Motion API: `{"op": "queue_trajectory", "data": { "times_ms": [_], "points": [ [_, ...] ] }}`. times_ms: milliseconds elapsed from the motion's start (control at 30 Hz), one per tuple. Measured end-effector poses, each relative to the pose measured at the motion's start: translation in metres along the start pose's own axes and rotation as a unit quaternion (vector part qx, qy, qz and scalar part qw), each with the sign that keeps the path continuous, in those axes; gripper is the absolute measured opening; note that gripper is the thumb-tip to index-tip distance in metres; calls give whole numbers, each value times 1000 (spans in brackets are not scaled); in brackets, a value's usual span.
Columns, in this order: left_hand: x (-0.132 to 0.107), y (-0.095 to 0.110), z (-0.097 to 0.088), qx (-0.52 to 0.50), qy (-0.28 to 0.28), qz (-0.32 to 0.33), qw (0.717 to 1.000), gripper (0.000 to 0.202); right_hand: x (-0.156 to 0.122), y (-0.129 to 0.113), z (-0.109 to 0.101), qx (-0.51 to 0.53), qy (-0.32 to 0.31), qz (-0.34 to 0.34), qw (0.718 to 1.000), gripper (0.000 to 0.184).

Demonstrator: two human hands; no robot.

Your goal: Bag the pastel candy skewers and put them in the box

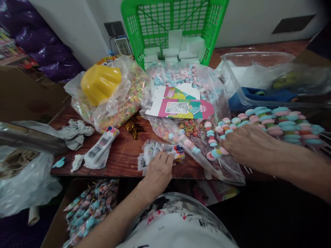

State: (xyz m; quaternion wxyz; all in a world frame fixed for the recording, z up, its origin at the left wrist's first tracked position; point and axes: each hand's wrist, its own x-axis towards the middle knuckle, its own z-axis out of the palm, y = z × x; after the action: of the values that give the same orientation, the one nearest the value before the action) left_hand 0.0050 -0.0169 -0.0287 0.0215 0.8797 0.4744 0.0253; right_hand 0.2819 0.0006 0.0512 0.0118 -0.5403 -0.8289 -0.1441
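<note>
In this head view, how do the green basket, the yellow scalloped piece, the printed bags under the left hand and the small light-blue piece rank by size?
1. Green basket
2. Yellow scalloped piece and printed bags: too close to rank; the left hand covers some bags
3. Light-blue piece

1 head-worn view looks forward and down from close above the near edge of the worktop, towards the wall.

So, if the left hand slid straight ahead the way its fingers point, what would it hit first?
Past the printed packets beneath it, the left hand would probably meet the clear bag of small rings; depth is unclear.
</note>
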Motion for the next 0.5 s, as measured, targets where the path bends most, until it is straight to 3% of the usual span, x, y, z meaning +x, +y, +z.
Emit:
{"op": "queue_trajectory", "data": {
  "times_ms": [100, 233, 367, 500],
  "points": [
    [2, -6, 4, -32, 47, -11, 998, 22, -8, -1, -1, -50, -93, -93, 990, 17],
    [3, -13, 10, -25, 89, 8, 996, 21, -13, -1, -10, -56, -88, -98, 990, 18],
    [-2, -11, 10, -24, 63, 41, 997, 18, -13, -4, -10, -73, -73, -110, 989, 18],
    [-5, -12, 8, -49, 52, 41, 997, 21, -7, -10, -4, -77, -104, -125, 984, 19]
  ]
}}
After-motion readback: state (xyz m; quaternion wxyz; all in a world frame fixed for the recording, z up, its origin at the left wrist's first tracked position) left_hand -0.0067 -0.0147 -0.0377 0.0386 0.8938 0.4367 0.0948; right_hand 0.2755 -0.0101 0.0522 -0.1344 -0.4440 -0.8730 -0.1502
